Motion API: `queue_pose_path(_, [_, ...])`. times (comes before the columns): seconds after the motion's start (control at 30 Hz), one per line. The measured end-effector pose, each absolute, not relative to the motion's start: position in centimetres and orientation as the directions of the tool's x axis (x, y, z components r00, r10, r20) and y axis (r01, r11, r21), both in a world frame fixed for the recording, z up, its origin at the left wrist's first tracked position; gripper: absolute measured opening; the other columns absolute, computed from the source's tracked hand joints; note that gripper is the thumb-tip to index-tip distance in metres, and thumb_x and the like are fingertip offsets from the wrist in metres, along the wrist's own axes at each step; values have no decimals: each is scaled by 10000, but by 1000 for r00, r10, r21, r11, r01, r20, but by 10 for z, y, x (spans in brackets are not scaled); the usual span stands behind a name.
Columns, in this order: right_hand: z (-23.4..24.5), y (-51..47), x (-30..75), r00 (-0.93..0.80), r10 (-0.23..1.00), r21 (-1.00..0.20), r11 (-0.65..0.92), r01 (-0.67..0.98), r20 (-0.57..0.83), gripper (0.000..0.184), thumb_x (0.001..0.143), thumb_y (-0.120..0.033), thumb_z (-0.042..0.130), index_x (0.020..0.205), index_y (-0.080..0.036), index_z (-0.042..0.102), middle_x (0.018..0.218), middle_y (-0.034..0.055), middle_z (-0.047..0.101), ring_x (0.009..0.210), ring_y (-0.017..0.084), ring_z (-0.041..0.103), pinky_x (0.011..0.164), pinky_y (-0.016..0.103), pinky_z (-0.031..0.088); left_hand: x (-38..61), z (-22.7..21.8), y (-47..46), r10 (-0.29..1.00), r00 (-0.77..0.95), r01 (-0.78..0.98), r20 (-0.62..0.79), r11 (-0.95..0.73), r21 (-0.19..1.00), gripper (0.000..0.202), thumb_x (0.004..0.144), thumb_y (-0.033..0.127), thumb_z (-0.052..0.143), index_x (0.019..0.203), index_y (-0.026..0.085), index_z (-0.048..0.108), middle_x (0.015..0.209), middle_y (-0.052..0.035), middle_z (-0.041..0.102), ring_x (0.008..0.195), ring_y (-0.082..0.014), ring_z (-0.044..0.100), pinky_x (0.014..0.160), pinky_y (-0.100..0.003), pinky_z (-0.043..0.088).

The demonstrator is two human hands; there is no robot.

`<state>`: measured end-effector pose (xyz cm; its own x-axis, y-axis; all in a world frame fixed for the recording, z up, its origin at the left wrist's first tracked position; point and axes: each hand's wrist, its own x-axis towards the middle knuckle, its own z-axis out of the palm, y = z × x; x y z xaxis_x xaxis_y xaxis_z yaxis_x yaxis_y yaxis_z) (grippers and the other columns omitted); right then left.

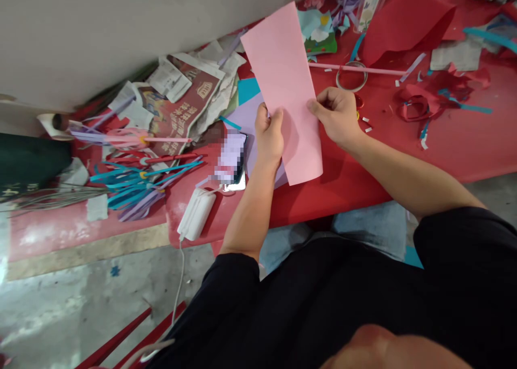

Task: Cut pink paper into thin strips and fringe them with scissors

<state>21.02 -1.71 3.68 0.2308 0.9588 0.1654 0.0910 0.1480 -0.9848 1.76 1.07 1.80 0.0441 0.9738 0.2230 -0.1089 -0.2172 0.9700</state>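
A long sheet of pink paper, apparently folded lengthwise, is held up over the table between both hands. My left hand grips its left edge, thumb on the front and the other fingers mostly hidden behind. At the right edge, my right hand pinches the paper between thumb and forefinger, the remaining fingers curled. Beneath it on the table lie a purple sheet and a blue sheet, both partly covered. Left of my left wrist is a phone, its screen blurred.
The red table carries a roll of tape, a pink stick, red paper scraps and newspapers. Blue paper-strip flowers lie at the left. A white power strip with a cord sits at the front edge.
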Motion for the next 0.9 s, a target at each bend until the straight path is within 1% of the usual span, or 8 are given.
queue_pose_path(0.17, [36, -12, 214, 286, 944, -983, 136, 119, 165, 715, 806, -971, 859, 759, -343, 521, 681, 33, 508, 784, 269, 523, 675, 474, 470, 19, 21, 8, 986, 103, -69, 130, -123, 990, 598, 959, 824, 924, 1109, 278, 732, 1203, -68, 813, 1227, -342, 769, 1110, -494, 611])
queue_pose_path(0.23, [37, -12, 213, 248, 957, -985, 129, 111, 153, 743, 782, -1003, 847, 733, -344, 507, 662, 23, 462, 759, 253, 486, 666, 464, 445, 19, 19, 9, 982, 111, -41, 151, -148, 988, 599, 991, 850, 873, 1128, 282, 743, 1222, -73, 821, 1237, -337, 763, 1131, -504, 603])
queue_pose_path(0.33, [39, -14, 211, 171, 979, -991, 98, 88, 112, 788, 743, -1060, 813, 700, -334, 511, 649, 11, 424, 727, 221, 423, 666, 449, 413, 18, 17, 11, 966, 92, -21, 241, -241, 970, 614, 1069, 882, 748, 1159, 275, 733, 1229, -70, 821, 1210, -297, 752, 1135, -488, 595])
queue_pose_path(0.43, [40, -16, 207, 152, 985, -995, 78, 58, 86, 778, 743, -1071, 798, 704, -334, 551, 638, 16, 440, 740, 231, 432, 684, 463, 424, 16, 19, 13, 955, 59, -12, 292, -291, 957, 614, 1088, 884, 712, 1146, 273, 718, 1189, -66, 812, 1179, -298, 737, 1126, -508, 591])
queue_pose_path(0.57, [39, -16, 207, 149, 984, -995, 85, 60, 93, 742, 725, -1010, 874, 693, -340, 557, 636, 21, 487, 767, 234, 437, 693, 468, 433, 14, 23, 14, 960, -4, -10, 281, -281, 960, 609, 1032, 928, 740, 1081, 321, 722, 1073, -58, 788, 1180, -344, 710, 1115, -548, 585])
queue_pose_path(0.73, [36, -16, 207, 145, 980, -990, 128, 55, 134, 694, 790, -942, 875, 727, -307, 602, 701, 11, 531, 705, 194, 426, 670, 440, 429, 12, 21, 15, 964, -67, 17, 258, -258, 966, 534, 1037, 860, 773, 1009, 333, 692, 1031, -64, 731, 1130, -347, 692, 1075, -493, 582])
queue_pose_path(0.8, [34, -16, 206, 145, 978, -988, 141, 60, 148, 662, 813, -876, 908, 738, -290, 610, 717, 8, 541, 688, 183, 444, 654, 423, 438, 10, 20, 16, 961, -84, 38, 264, -261, 964, 510, 1053, 831, 766, 999, 331, 675, 1030, -63, 716, 1124, -342, 693, 1064, -475, 578])
queue_pose_path(0.9, [31, -15, 205, 146, 979, -989, 132, 67, 141, 561, 846, -703, 988, 763, -280, 629, 746, 8, 595, 702, 189, 511, 638, 399, 476, 9, 18, 18, 941, -81, -4, 329, -330, 944, 483, 1078, 782, 760, 1092, 302, 704, 1098, -66, 727, 1122, -315, 707, 1088, -459, 567])
